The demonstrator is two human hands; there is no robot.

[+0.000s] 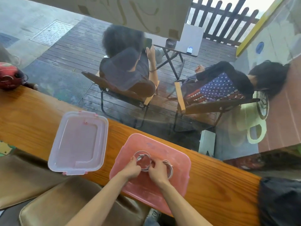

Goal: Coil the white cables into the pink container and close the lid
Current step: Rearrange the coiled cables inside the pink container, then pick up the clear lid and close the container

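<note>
Two coils of white cable sat inside the pink container [164,201]; the larger coil [143,160] lay as an open ring toward the far-left part of the floor, its metal plug ends resting across the ring near the left fingers; the smaller coil [169,169] sat just beside it on the right, partly hidden behind the right hand. The left hand [132,169] was down in the container, fingers curled at the near-left edge of the larger coil, seemingly pinching the strands; the right hand [158,171] was curled between the two coils, touching both; which loop it actually gripped I could not tell.

So, on my reading, the coiling was largely done; both cables were wound and already inside; what looked left was settling the loops flat so they would not spring up, letting go, and then the lid.

The lid [78,142], clear with pink clips, lay flat on the wooden table [216,185] to the left of the container, near it but apart; untouched, not yet on; closing was the whole remaining step, and the clips would need pressing down along the rim.

Further out: a red helmet-like object [9,75] sat at the far left end of the table; beyond the glass, two people sat in folding chairs on a wooden deck [78,51] beside a small table, a dark picket fence [224,20] behind them.
</note>
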